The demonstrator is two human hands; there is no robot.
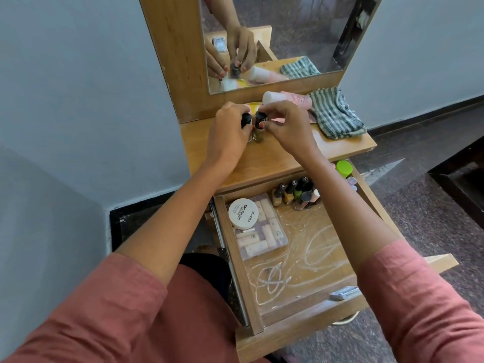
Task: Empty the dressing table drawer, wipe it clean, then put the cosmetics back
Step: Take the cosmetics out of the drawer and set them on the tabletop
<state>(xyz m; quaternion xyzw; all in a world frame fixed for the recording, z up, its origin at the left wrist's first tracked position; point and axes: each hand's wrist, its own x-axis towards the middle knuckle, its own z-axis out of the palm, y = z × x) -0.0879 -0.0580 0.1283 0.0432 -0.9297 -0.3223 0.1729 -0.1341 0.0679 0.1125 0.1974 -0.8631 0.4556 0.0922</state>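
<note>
Arms outstretched, left hand point(230, 131) grips black-capped bottle point(246, 121), right hand point(286, 125) pinches polish bottle point(260, 118)

Position: worn on the person's head, above the front edge of the open drawer point(237, 258).
Facing: forward and steeply down, toward the dressing table top point(275, 158) and the mirror point(301, 27) at its back edge.
Nearness: within arm's reach, with wide-angle bowing at the frame sides.
Mirror: gives an opposite look at the left hand point(227, 132) and right hand point(288, 127) near the top's back edge.
</note>
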